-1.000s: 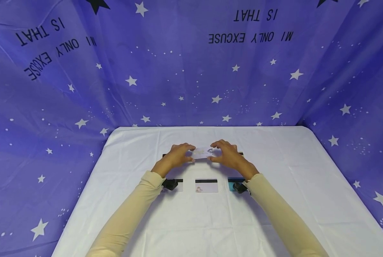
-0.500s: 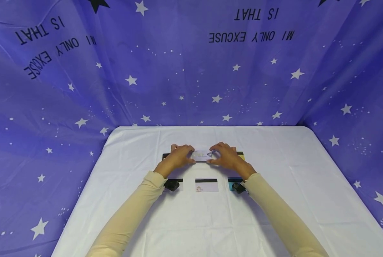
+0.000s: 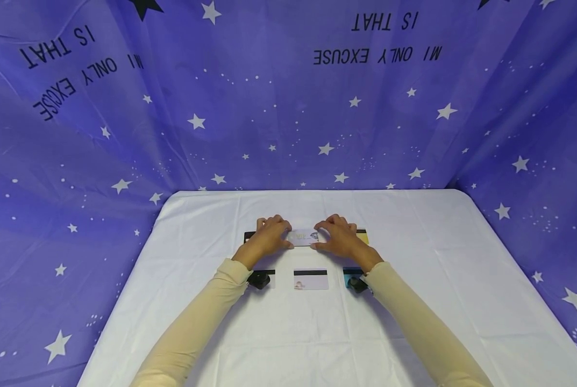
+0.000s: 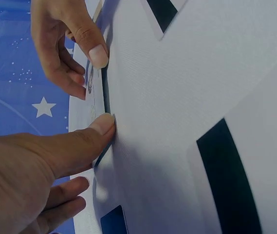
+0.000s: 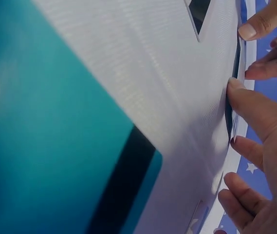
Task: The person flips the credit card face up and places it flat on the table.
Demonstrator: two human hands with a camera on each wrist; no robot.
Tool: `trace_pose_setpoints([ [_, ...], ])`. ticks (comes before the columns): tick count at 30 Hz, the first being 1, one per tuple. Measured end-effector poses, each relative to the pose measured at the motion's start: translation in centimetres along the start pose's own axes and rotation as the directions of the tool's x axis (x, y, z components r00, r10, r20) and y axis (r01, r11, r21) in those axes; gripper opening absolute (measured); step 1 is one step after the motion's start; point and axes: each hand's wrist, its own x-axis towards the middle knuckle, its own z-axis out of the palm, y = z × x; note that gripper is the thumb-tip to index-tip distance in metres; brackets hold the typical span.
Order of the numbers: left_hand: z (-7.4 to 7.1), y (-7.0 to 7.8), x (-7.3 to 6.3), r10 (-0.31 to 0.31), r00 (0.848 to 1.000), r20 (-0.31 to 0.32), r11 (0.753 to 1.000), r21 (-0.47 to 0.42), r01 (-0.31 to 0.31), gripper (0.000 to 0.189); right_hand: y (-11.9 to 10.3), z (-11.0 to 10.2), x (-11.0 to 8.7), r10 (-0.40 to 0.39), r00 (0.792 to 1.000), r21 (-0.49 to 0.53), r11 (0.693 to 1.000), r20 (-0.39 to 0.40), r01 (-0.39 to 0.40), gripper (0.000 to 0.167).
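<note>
Head view | white-clothed worktop [image 3: 298, 333] is carrying magnetic-stripe cards [image 3: 310, 282] | starry curtain [image 3: 288, 129] is hanging behind | left hand [image 3: 268, 236], right hand [image 3: 337, 235] are pinching white card [image 3: 301, 237]

L hand [image 3: 270, 236] & R hand [image 3: 339, 236] pinch pale card [image 3: 301, 238] btwn 'em; blk-striped card [image 3: 310, 281] nearer, on wht cloth [image 3: 312, 328].

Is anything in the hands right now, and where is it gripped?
Yes, a pale printed card: the left hand pinches its left end, the right hand its right end, thumbs toward the near edge.
</note>
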Motion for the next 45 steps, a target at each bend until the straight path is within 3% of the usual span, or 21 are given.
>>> trace_pose_setpoints([
  [23, 0.17, -0.03, 0.05, 0.004, 1.0, -0.031, 1.0, 0.027, -0.003, 0.049, 0.13, 0.05, -0.17, 0.05, 0.998, 0.054, 0.997, 0.038, -0.052, 0.061],
  [45, 0.71, -0.2, -0.17, 0.008, 0.997, -0.076, 1.0, 0.022, -0.006, 0.05, 0.12, 0.28, -0.59, 0.052, 0.998, 0.087, 0.995, 0.03, -0.055, 0.054],
])
